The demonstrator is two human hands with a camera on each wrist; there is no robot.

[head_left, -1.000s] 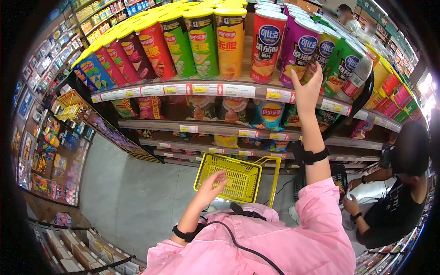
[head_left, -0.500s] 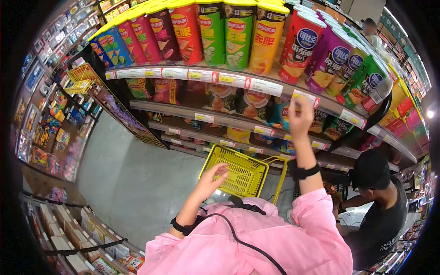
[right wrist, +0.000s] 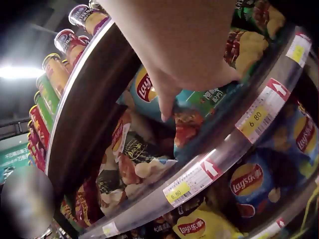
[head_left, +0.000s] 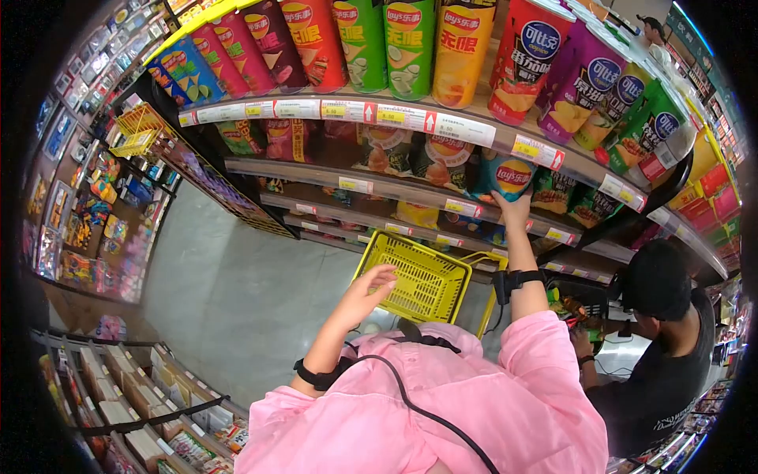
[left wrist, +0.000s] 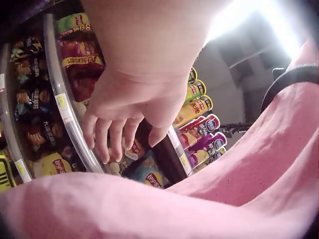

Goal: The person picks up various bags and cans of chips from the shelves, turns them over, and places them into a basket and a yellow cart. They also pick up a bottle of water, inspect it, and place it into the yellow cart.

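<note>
In the head view my right hand point(head_left: 513, 209) reaches to a blue Lay's chip bag point(head_left: 505, 178) on the shelf below the chip cans. In the right wrist view the thumb point(right wrist: 168, 102) lies against the front of that bag point(right wrist: 142, 94), while the other fingers are hidden, so I cannot tell whether they curl round it. My left hand point(head_left: 367, 292) hangs in the air beside the yellow shopping basket point(head_left: 462, 296), seen from above. Its fingers point(left wrist: 102, 137) are loosely bent and hold nothing.
Tall chip cans point(head_left: 410, 47) line the upper shelf, its price strip point(head_left: 395, 114) jutting out in front. More chip bags point(head_left: 442, 158) stand beside the blue one. At the right a person in black point(head_left: 663, 347) crouches near a dark basket. A yellow wire rack point(head_left: 138, 130) is at the left.
My right hand has come down from a purple chip can on the upper shelf to the blue chip bag. The left hand stays near the yellow basket. The head view has shifted.
</note>
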